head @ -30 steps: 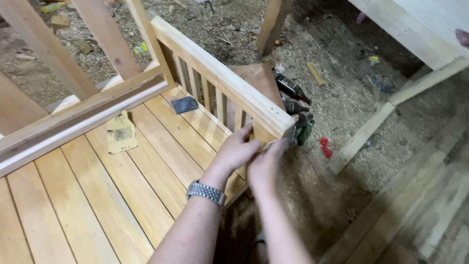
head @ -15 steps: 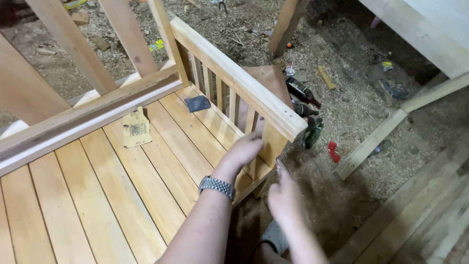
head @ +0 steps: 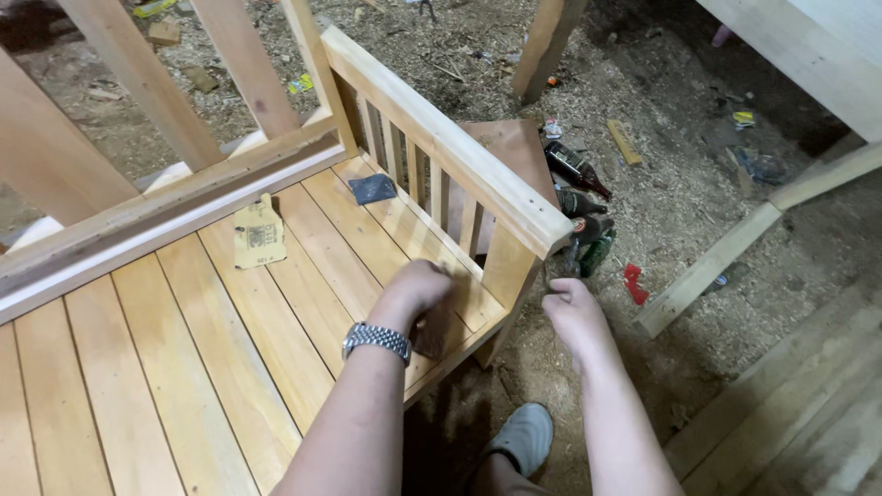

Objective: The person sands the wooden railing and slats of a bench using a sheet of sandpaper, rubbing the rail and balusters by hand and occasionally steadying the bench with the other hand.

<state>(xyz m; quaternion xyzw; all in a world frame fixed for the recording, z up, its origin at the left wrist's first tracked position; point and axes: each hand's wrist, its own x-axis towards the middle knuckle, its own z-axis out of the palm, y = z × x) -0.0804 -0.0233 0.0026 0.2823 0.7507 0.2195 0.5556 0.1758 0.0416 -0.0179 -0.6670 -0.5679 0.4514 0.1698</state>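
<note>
My left hand (head: pixel 418 289), with a metal watch (head: pixel 377 338) on the wrist, presses down on a dark sheet of sandpaper (head: pixel 432 332) lying on the slatted seat of a wooden bench (head: pixel 230 358), at the seat's front corner. The hand sits just inside the short front post (head: pixel 507 266) under the armrest rail (head: pixel 441 138). My right hand (head: pixel 574 312) hangs outside the bench, just right of that post, with its fingers curled and nothing visible in them.
A tan sandpaper sheet (head: pixel 257 234) and a dark one (head: pixel 372 188) lie on the seat further back. Glass bottles (head: pixel 577 170) and a red scrap (head: pixel 634 280) lie on the sawdust floor. A loose timber (head: pixel 735 248) lies to the right. My shoe (head: pixel 524 436) is below.
Both hands have left the end of the armrest rail. The left hand dropped onto the seat corner with the sandpaper, and the right hand moved down and outward, past the post.
</note>
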